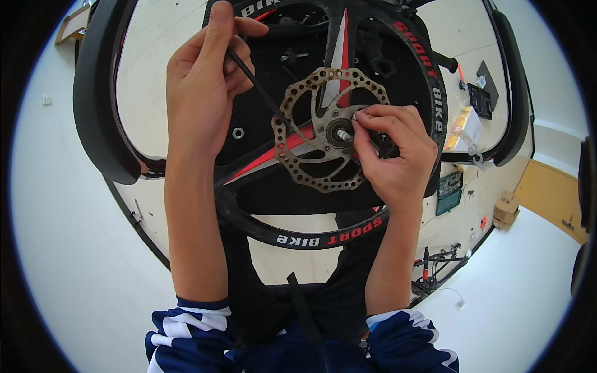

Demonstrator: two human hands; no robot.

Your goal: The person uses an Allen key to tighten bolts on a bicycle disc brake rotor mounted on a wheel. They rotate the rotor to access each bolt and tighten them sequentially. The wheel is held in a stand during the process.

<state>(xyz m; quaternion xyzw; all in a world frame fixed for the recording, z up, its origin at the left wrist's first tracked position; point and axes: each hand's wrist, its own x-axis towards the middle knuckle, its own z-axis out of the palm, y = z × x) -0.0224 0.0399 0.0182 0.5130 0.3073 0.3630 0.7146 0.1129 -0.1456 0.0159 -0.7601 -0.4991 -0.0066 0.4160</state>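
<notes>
A black bicycle wheel (339,239) with red and white spokes lies flat in front of me. On its hub sits a drilled, rust-marked disc brake rotor (288,142), with a threaded axle (343,134) standing up at the centre. My left hand (208,74) is closed around a thin black hex key (258,86), whose far end slants down over the rotor near the hub. Beside the axle my right hand (395,140) pinches thumb and forefinger at the rotor's inner part; a tiny pale bit shows there, too small to name. A loose hex nut (238,133) lies left of the rotor.
Under the wheel is a black surface (286,202) with small dark parts (291,57) on it. At the right are a green case (449,191), a black tool box (479,101) and a cardboard box (506,208). Padded black bars (102,93) curve at both sides.
</notes>
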